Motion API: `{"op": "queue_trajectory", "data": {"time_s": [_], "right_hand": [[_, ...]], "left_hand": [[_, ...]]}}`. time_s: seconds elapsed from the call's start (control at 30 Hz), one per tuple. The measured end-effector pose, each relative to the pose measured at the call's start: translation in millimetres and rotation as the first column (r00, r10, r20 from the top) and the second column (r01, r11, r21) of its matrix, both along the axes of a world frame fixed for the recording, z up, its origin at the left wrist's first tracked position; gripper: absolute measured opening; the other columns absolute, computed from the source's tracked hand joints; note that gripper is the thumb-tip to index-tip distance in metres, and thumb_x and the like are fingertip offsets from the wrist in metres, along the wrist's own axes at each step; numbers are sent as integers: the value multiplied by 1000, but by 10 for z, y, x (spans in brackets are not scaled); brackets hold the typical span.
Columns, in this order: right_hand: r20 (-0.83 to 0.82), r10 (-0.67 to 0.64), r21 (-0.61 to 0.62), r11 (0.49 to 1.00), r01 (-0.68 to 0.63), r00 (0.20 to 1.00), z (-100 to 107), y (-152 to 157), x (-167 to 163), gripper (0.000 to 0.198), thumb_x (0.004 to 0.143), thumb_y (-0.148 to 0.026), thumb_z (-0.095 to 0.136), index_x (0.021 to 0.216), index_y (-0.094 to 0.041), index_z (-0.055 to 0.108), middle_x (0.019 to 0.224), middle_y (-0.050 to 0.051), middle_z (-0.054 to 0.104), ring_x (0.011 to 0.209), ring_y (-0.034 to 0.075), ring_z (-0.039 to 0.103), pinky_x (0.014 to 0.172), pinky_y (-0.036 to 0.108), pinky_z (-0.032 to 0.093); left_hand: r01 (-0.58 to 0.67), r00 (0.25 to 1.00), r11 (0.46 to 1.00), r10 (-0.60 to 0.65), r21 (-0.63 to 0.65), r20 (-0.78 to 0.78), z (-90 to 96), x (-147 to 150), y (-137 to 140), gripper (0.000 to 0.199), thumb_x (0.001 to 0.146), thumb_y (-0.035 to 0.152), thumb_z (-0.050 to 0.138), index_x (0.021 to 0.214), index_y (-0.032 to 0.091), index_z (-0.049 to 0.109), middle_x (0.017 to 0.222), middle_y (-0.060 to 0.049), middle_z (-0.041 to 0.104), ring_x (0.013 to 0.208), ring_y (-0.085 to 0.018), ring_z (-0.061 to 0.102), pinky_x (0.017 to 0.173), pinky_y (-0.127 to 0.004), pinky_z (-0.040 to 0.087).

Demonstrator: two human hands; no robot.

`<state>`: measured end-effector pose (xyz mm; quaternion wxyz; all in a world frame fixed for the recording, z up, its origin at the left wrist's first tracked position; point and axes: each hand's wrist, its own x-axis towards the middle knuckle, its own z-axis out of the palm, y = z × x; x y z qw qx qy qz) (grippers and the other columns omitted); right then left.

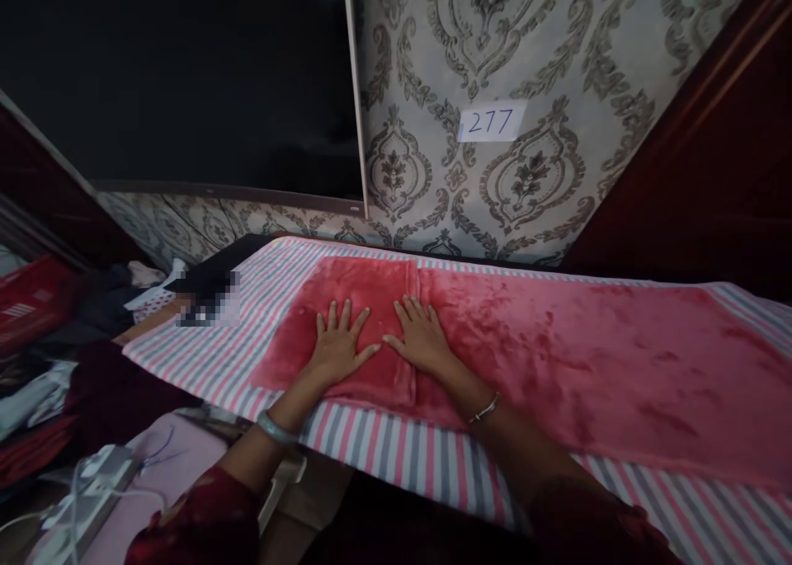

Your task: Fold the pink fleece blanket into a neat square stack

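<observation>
A plush red blanket (594, 359) lies spread lengthwise over a striped cloth, its left end folded over into a squarish flap (371, 280). My left hand (337, 346) rests flat on that flap, fingers spread and thumb pointing right. Near the flap's right edge, my right hand (421, 334) also lies palm down with its fingers apart. The two thumbs almost meet. Neither hand grips anything. Darker brushed patches mark the pile to the right of my right hand.
Pink, grey and white stripes cover the cloth (396, 449) on the table. A large dark television (186, 78) hangs behind, beside a paper marked 277 (492, 122). Piled clothes (111, 392) and a white power strip (92, 499) lie at the left.
</observation>
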<state>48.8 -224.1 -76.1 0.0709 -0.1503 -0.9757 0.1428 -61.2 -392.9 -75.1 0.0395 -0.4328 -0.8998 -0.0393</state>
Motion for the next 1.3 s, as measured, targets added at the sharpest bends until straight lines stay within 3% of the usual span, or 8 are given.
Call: {"op": "queue_trajectory", "data": {"time_s": [0.17, 0.3, 0.43, 0.73, 0.9, 1.0, 1.1, 1.3], "right_hand": [[-29, 62, -70, 995, -64, 998, 59, 68, 156, 69, 101, -52, 45, 158, -14, 36, 168, 16, 24, 156, 29, 19, 125, 52, 15], [-174, 279, -159, 938, -307, 944, 88, 29, 613, 62, 101, -54, 46, 155, -23, 43, 168, 11, 26, 155, 29, 20, 124, 53, 20], [-184, 457, -147, 862, -484, 870, 80, -109, 955, 69, 97, -52, 56, 158, -26, 38, 166, 8, 31, 154, 27, 24, 124, 52, 25], [-213, 421, -80, 892, -445, 882, -82, -296, 996, 48, 98, -13, 42, 141, -17, 61, 147, 12, 58, 146, 24, 42, 121, 49, 36], [-302, 389, -131, 887, -443, 870, -27, -311, 1070, 44, 92, -21, 49, 131, -19, 69, 137, 10, 67, 139, 26, 50, 116, 49, 42], [-313, 313, -168, 911, -377, 896, 161, -377, 944, 40, 99, -31, 43, 124, -20, 73, 126, 10, 73, 133, 26, 56, 115, 47, 41], [-257, 271, -110, 945, -307, 928, 320, -509, 711, 52, 101, -43, 45, 147, -20, 56, 153, 11, 52, 149, 30, 36, 123, 53, 26], [17, 316, -63, 947, -315, 948, 146, -668, 482, 70, 97, -57, 54, 159, -30, 37, 169, 5, 22, 157, 36, 3, 124, 60, 8]], "left_hand": [[18, 996, 998, -23, 56, 84, 185, -16, -88, 74, 94, 59, 54, 157, 23, 41, 168, -16, 23, 155, -44, 12, 120, -69, 15], [250, 944, 927, -298, 280, 142, 294, 144, -397, 57, 100, 49, 46, 151, 23, 48, 158, -11, 46, 148, -29, 39, 122, -51, 31], [459, 865, 855, -492, 242, 98, 214, 357, -669, 63, 94, 52, 58, 150, 24, 50, 155, -11, 49, 145, -30, 43, 119, -51, 36], [449, 893, 856, -437, 257, -106, -189, 589, -610, 38, 99, 22, 44, 129, 21, 68, 134, -13, 68, 128, -28, 60, 105, -50, 50], [434, 890, 855, -457, 284, 16, -76, 717, -752, 45, 97, 27, 47, 140, 26, 60, 151, -9, 54, 142, -26, 48, 117, -52, 40], [309, 938, 894, -343, 324, 51, 134, 606, -851, 48, 100, 34, 39, 145, 29, 55, 153, -5, 53, 145, -22, 44, 123, -50, 30], [46, 998, 953, -29, 298, -62, 289, 395, -894, 55, 100, 39, 38, 152, 20, 47, 158, -11, 45, 151, -27, 34, 125, -54, 22], [-262, 958, 965, 258, -11, -128, 146, 178, -904, 68, 96, 52, 52, 156, 23, 41, 167, -18, 25, 154, -42, 17, 117, -66, 25]]}}
